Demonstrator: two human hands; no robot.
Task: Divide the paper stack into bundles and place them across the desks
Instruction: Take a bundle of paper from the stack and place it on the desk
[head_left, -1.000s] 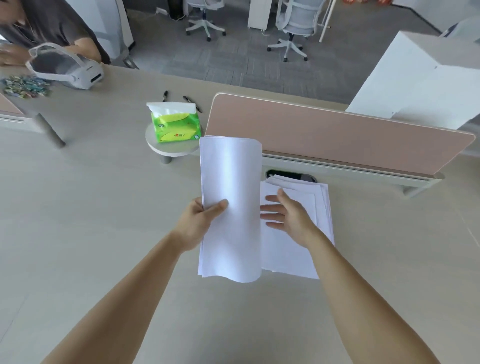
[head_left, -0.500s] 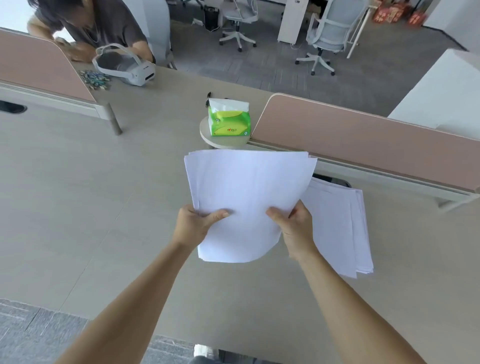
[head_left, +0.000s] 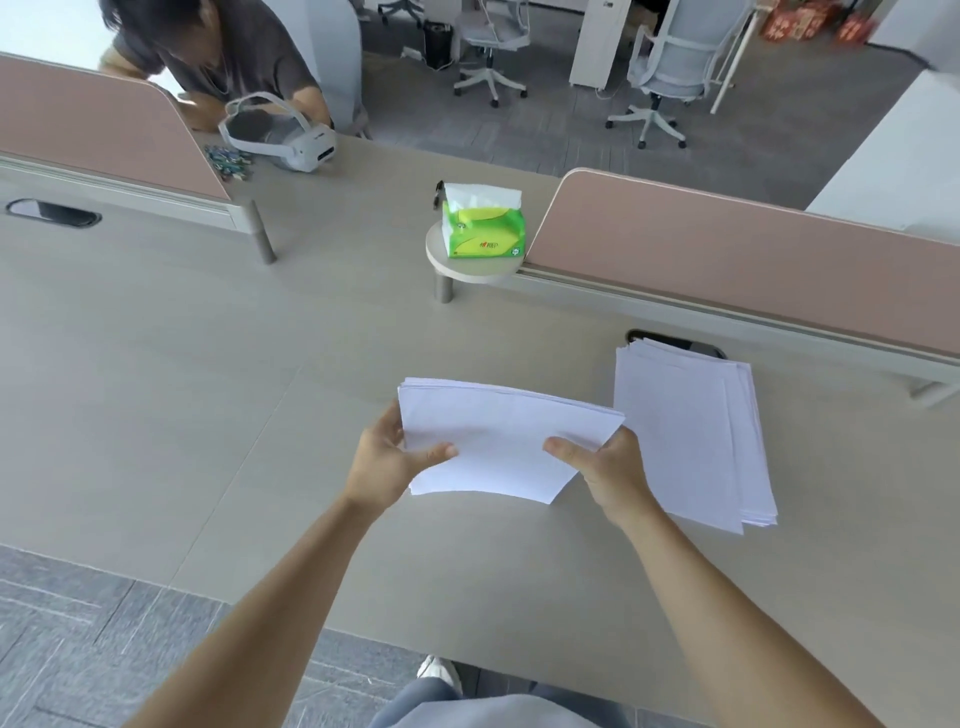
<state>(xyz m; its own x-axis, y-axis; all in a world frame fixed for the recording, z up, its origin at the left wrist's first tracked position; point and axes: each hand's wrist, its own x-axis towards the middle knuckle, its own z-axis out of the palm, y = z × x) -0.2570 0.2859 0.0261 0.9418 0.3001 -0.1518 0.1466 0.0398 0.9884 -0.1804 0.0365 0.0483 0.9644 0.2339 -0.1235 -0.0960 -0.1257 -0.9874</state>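
left hand (head_left: 387, 465) and right hand (head_left: 605, 470) each grasping a thin bundle of white paper sheets (head_left: 498, 441) (thumbs on top), loose white paper stack (head_left: 691, 436) on the pale wooden desk (head_left: 208, 395) just right of the right hand

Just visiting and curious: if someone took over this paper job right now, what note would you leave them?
Left hand grips the left edge of the bundle, right hand the right edge.
The bundle is held over the desk; the remaining stack lies on the desk to its right.
Done: one bundle separated.
Left: set it down, then split and spread the rest.
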